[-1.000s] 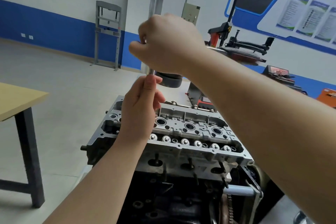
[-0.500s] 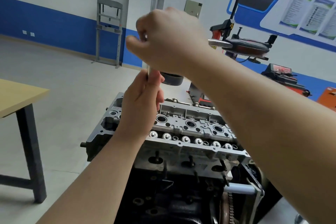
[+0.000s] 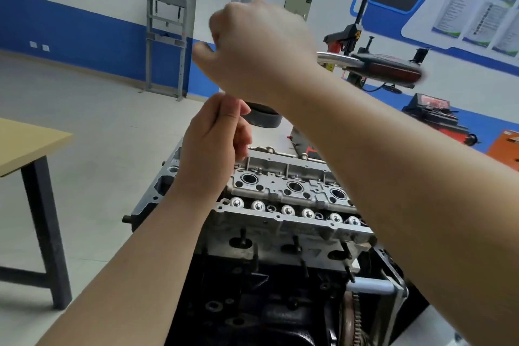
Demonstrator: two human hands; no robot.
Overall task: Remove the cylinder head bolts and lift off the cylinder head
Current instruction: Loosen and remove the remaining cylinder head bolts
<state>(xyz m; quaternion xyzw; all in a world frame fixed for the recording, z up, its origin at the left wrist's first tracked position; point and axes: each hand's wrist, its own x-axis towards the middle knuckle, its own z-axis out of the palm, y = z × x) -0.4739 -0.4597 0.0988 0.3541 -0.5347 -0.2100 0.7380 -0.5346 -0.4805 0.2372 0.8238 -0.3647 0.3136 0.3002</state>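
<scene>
The silver cylinder head [image 3: 295, 205] sits on top of the black engine block [image 3: 252, 303], its valve tops and spark plug wells facing up. My right hand [image 3: 261, 50] is held high above its far left end and grips the head of a ratchet wrench. The wrench's chrome shaft and red-black handle [image 3: 390, 69] stick out to the right, blurred. Just below, my left hand [image 3: 213, 149] has its fingers curled round the extension bar, which is mostly hidden by both hands. The bolt under the tool is hidden.
A wooden table with dark legs [image 3: 28, 143] stands at the left. A tyre changer [image 3: 359, 36] and a red machine [image 3: 432, 109] stand at the back right, a grey press frame [image 3: 165, 42] by the blue wall. A black round object [image 3: 264, 116] lies on the floor behind the engine.
The wrench handle has swung out to the right from behind my right hand. My left hand has stayed on the bar below.
</scene>
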